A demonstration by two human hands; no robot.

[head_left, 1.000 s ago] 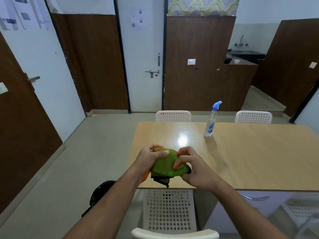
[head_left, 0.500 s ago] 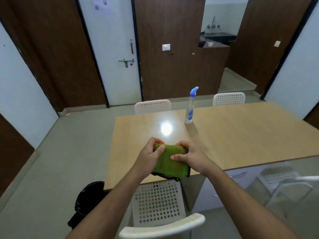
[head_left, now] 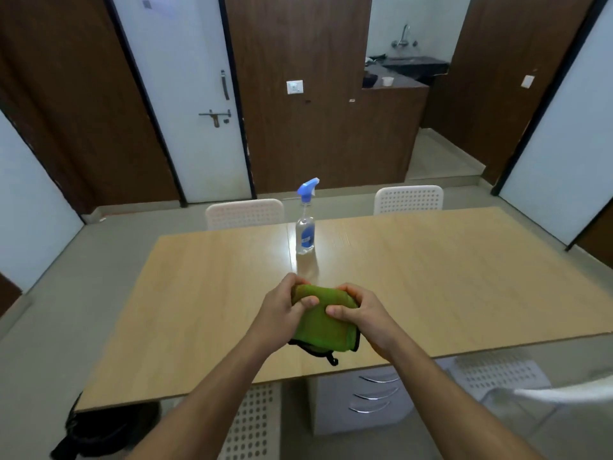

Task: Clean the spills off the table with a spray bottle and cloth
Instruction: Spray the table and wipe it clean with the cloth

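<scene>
A folded green cloth [head_left: 321,323] with a dark edge is held above the near part of the wooden table [head_left: 447,287]. My left hand [head_left: 282,313] grips its left side, thumb on top. My right hand [head_left: 363,315] grips its right side. A clear spray bottle [head_left: 305,227] with a blue trigger head stands upright on the table, straight beyond my hands and apart from them. No spill shows plainly on the tabletop.
Two white perforated chairs [head_left: 244,214] [head_left: 408,199] stand at the table's far side, others at the near edge [head_left: 497,376]. A drawer unit [head_left: 368,396] sits under the table. A black bag [head_left: 109,426] lies on the floor at the near left corner.
The view has swung right and closer over the table. Both hands still hold the cloth, now folded flatter and further over the tabletop, nearer the bottle.
</scene>
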